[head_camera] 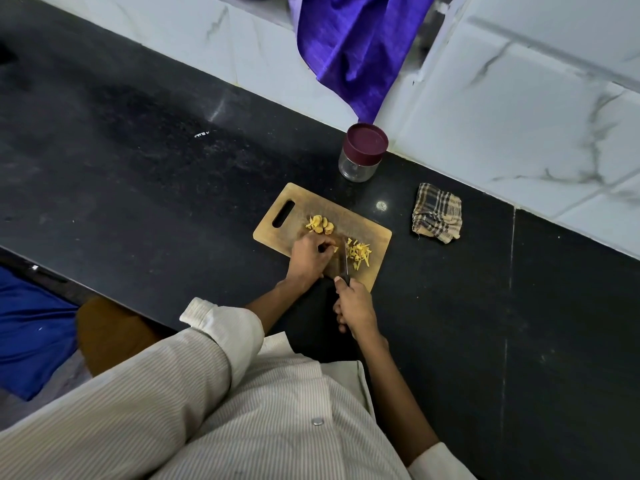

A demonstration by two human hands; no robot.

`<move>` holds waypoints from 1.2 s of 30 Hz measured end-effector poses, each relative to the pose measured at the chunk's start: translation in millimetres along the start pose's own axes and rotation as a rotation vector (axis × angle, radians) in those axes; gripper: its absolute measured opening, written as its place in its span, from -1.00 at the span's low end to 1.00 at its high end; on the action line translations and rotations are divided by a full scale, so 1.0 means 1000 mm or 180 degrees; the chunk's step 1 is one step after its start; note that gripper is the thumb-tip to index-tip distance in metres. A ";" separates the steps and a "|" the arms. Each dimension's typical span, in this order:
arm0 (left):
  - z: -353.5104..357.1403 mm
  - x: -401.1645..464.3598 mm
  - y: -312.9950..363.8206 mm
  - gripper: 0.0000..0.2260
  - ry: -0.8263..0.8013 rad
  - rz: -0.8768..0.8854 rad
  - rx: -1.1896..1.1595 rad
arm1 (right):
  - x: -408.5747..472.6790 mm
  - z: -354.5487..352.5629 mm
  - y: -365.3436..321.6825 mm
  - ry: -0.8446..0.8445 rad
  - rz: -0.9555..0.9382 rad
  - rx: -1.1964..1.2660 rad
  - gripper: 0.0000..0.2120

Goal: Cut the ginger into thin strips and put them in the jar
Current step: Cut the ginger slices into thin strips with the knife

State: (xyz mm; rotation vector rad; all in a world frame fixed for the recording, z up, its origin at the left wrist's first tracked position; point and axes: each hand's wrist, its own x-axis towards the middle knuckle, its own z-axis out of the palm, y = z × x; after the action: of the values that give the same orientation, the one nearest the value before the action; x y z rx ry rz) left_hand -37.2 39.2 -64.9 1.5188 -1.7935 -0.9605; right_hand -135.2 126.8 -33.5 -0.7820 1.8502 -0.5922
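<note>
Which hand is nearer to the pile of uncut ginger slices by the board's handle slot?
Left. The left hand sits just below the ginger slices, holding a piece on the cutting board. The right hand is farther back, off the board's near edge, gripping the knife.

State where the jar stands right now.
In the head view the jar, lid on, stands on the counter beyond the cutting board, against the tiled wall.

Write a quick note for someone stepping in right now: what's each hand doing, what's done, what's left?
Left hand pins a ginger piece on the wooden cutting board.
Right hand grips the black-handled knife, blade at that piece.
Done: pile of thin yellow strips lies right of the blade.
Left: ginger slices near the handle slot uncut; clear jar with maroon lid is closed, empty.
</note>
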 end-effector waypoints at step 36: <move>-0.001 0.002 0.000 -0.90 -0.0183 -0.0131 -0.0082 | 0.010 0.016 0.002 0.0241 0.0057 -0.1021 -0.73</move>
State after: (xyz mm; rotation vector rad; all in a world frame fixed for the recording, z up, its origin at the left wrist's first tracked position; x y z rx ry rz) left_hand -36.8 37.6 -65.0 1.5320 -1.7888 -1.0534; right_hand -124.2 119.8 -46.8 -0.9615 2.0488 -0.3196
